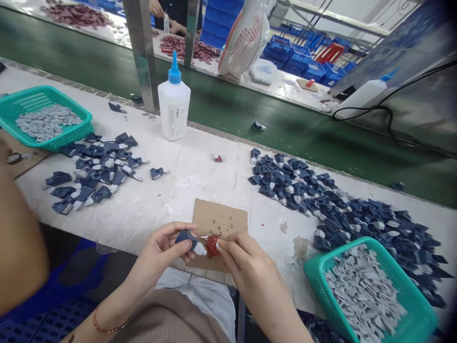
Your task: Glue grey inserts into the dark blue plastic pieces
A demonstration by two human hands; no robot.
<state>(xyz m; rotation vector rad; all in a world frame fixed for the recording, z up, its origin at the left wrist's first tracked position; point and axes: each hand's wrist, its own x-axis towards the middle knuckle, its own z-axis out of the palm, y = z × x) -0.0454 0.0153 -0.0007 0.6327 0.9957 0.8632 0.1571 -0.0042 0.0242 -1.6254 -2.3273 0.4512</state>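
My left hand [169,245] is closed around a dark blue plastic part [185,237] that has a pale grey-white end piece pointing right. Just beside it, my right hand [248,259] has thumb and forefinger pinched at a shallow red cap [213,245]. A small pale piece seems to show at those fingertips, mostly hidden by them. The red cap sits on a cardboard sheet [232,216], with shiny clear drops spread around it. Whether the right fingertips touch the cap, I cannot tell.
Dark blue parts lie in a left pile [103,164] and a larger right pile [303,183]. Green baskets of small grey pieces stand left [53,143] and right [314,281]. A white glue bottle [173,109] stands upright at the back. Another person's hands [174,26] work beyond the green belt [221,105].
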